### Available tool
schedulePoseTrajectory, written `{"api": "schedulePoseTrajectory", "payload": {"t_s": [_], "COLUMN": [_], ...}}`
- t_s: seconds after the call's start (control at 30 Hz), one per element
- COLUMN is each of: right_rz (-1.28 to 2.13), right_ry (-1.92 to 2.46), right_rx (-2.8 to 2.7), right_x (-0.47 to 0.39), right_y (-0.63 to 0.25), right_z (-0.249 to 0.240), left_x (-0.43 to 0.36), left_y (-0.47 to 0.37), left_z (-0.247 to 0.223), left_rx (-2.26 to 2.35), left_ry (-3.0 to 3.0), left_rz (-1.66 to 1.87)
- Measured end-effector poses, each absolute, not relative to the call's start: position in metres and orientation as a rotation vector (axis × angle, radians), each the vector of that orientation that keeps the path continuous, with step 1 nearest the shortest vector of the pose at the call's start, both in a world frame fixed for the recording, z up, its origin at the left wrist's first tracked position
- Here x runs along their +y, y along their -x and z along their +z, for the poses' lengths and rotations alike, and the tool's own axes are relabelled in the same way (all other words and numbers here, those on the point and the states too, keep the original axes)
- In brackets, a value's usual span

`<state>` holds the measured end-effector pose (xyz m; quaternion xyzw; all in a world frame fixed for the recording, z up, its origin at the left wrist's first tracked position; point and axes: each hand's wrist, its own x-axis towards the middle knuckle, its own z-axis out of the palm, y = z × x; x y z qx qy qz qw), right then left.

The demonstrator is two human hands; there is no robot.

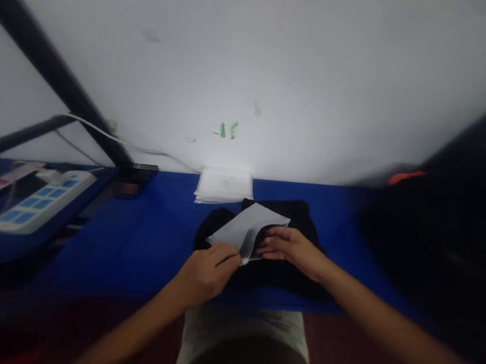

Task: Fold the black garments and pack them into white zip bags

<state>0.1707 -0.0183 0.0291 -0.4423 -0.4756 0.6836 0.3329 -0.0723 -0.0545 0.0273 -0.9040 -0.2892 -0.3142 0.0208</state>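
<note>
A flat white bag (250,222) lies tilted over a bunched black cloth (298,211). Its mouth faces right, with a translucent grey band along the edge. My left hand (210,271) is closed on the near corner of that mouth, thumb and finger pinched together. Fingers of my right hand (292,248) are stretched out at the mouth's opening, slightly apart, and I see nothing held in them. Whether their tips are inside the bag or just in front is hard to tell. Behind the cloth sits a stack of similar white bags (225,185).
A white power strip (45,202) with blue sockets rests at the left, and a white cable (142,149) runs along the wall. A large dark mass (449,238) stands at the right. Beneath everything is a blue surface (141,241).
</note>
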Motion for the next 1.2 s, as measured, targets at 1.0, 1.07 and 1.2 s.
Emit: {"api": "schedulePoseTrajectory", "payload": {"t_s": [1.0, 1.07, 1.2], "right_rz": [-0.425, -0.331, -0.121], "right_ry": [1.129, 1.044, 0.794], "right_rx": [-2.585, -2.6, -2.667], "right_x": [0.016, 0.013, 0.009], "right_y": [-0.221, -0.206, -0.176], "right_z": [0.053, 0.054, 0.048], "left_x": [-0.041, -0.043, -0.046], "left_y": [0.075, 0.07, 0.067], "left_z": [0.041, 0.04, 0.042], "left_rx": [-0.914, -0.858, -0.819], "left_ry": [2.478, 2.53, 2.6], "left_rz": [-1.558, -1.574, -1.584]}}
